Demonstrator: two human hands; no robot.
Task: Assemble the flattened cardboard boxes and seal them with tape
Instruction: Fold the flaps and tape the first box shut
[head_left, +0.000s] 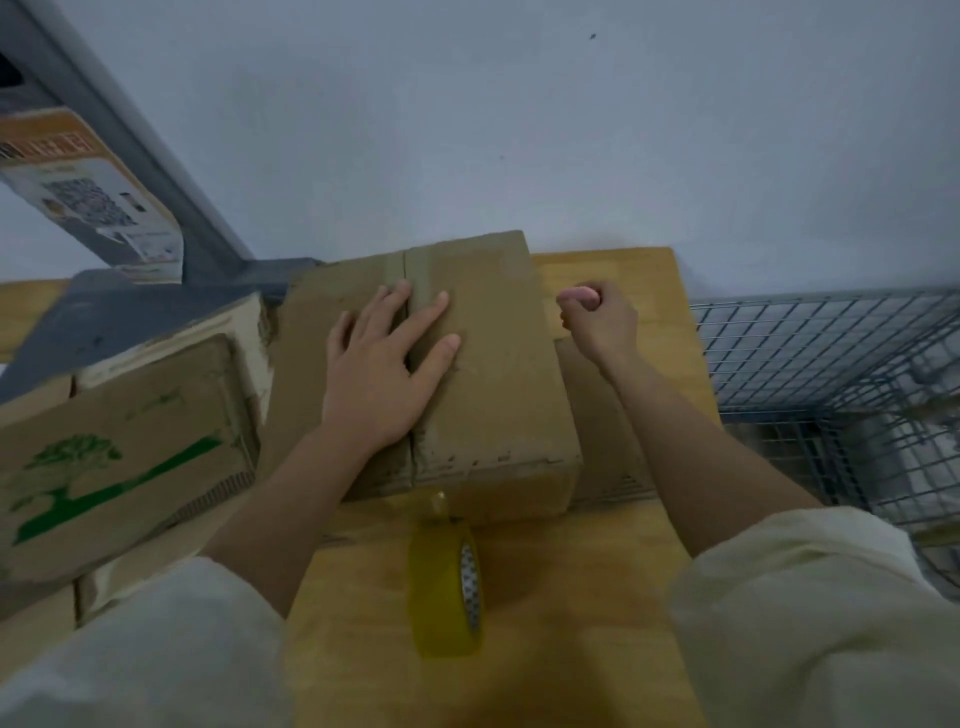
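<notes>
- Cardboard box (488, 364), assembled with its two top flaps folded shut, sits on the wooden worktop (561, 597) close to the pale wall (519, 130); the seam between the flaps runs away from the person, down the middle of the lid.
- The left hand (384, 364) lies flat on the lid with fingers straight and spread, straddling the seam, pressing the flaps down.
- The right hand (597, 317) hovers just beside the box's right edge, fingers curled into a loose fist; whether anything is held inside it cannot be told.
- A roll of clear yellowish tape (447, 587) stands on edge on the worktop just in front of the box, between the two forearms, with a short loose end sticking up toward the box's near face.
- Both arms wear cream sleeves (810, 613) pushed up past the wrists.
- To the left, more cardboard boxes are stacked; the nearest one (119, 457) carries a green printed tree design.
- A grey wire-mesh rack (831, 395) stands to the right of the worktop.
- A grey metal frame (156, 171) leans along the upper left.
</notes>
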